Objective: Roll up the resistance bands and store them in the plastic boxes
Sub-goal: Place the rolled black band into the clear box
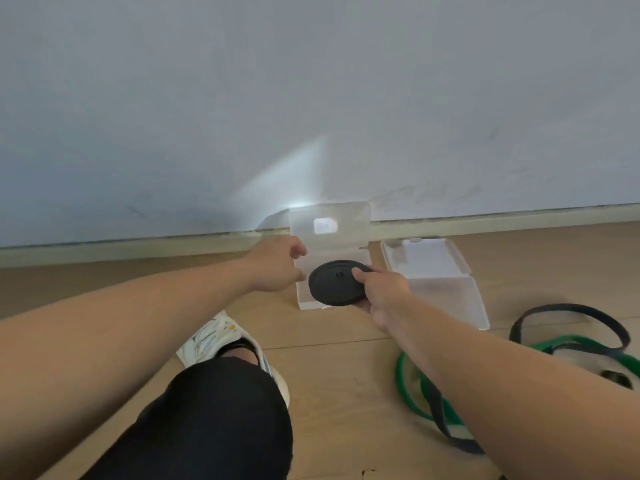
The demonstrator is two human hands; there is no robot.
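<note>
My right hand grips a black resistance band rolled into a flat coil, held over a clear plastic box whose lid stands open against the wall. At the box's left edge is my left hand, fingers loosely curled; whether it touches the box I cannot tell. A second clear box lies open to the right with nothing in it. On the floor at the right lie an unrolled green band and an unrolled black band, tangled together.
Everything rests on a wooden floor along a grey wall with a pale skirting board. My bent knee in black trousers and a white shoe sit in the lower middle.
</note>
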